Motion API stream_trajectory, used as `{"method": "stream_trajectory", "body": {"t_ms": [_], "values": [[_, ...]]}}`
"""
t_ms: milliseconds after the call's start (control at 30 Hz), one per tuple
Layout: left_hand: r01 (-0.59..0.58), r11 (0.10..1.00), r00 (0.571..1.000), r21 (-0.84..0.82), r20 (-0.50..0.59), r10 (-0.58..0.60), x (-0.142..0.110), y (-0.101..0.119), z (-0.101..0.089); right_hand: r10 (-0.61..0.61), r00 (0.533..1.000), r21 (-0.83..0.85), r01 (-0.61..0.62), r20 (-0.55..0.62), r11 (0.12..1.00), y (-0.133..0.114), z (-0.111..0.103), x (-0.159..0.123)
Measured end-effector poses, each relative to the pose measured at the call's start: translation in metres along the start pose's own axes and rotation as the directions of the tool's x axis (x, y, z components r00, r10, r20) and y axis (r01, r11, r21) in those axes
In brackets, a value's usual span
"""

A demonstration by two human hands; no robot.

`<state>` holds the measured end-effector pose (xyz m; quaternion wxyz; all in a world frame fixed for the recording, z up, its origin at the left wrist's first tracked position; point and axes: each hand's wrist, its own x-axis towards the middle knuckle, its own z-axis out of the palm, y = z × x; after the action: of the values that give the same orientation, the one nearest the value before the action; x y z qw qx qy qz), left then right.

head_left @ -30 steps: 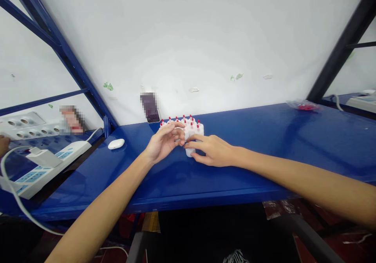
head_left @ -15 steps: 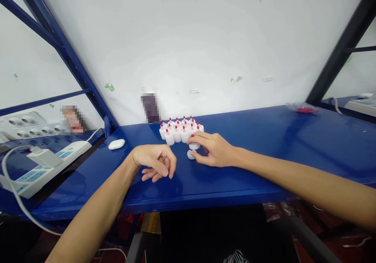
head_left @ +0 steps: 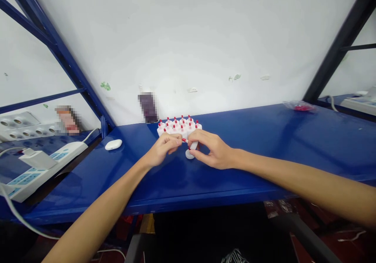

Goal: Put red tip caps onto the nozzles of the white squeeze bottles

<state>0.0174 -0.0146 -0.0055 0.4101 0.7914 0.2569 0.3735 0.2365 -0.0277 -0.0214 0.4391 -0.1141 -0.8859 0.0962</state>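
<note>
Several small white bottles with red caps (head_left: 178, 126) stand in a cluster on the blue shelf (head_left: 264, 145) near the wall. My right hand (head_left: 211, 150) is closed round one small white bottle (head_left: 191, 150), tilted just in front of the cluster. My left hand (head_left: 163, 147) has its fingers pinched together at the red tip of that same bottle. The two hands meet over the bottle.
A white oval case (head_left: 113, 144) lies on the shelf to the left. White power strips (head_left: 38, 169) with a plugged adapter and cable sit at far left. A small clear bag with red parts (head_left: 299, 106) rests at the back right. Blue and black frame bars slant at both sides.
My left hand moved from resting on the shelf back up to the bottle's red tip. My right hand tilted the bottle toward it.
</note>
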Motion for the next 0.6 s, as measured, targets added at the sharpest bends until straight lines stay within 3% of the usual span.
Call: {"method": "stream_trajectory", "body": {"t_ms": [100,300,467,600], "values": [[0.017,0.992,0.999,0.121,0.043,-0.022,-0.003,0.001,0.007,-0.037,0.998,0.023,0.036,0.046,0.999,-0.003,-0.002,0.001],[0.044,0.980,0.992,0.195,0.109,-0.066,-0.005,-0.001,0.015,-0.028,0.978,0.028,0.022,0.206,0.999,-0.009,-0.006,0.003],[0.017,0.995,0.997,0.097,0.072,-0.024,-0.004,-0.004,0.015,0.014,0.976,-0.021,-0.010,0.215,1.000,-0.006,-0.008,0.004],[0.057,0.998,0.997,-0.023,0.045,-0.056,-0.002,-0.011,0.019,0.048,0.980,-0.059,-0.037,0.192,0.998,0.000,-0.005,0.004]]}}
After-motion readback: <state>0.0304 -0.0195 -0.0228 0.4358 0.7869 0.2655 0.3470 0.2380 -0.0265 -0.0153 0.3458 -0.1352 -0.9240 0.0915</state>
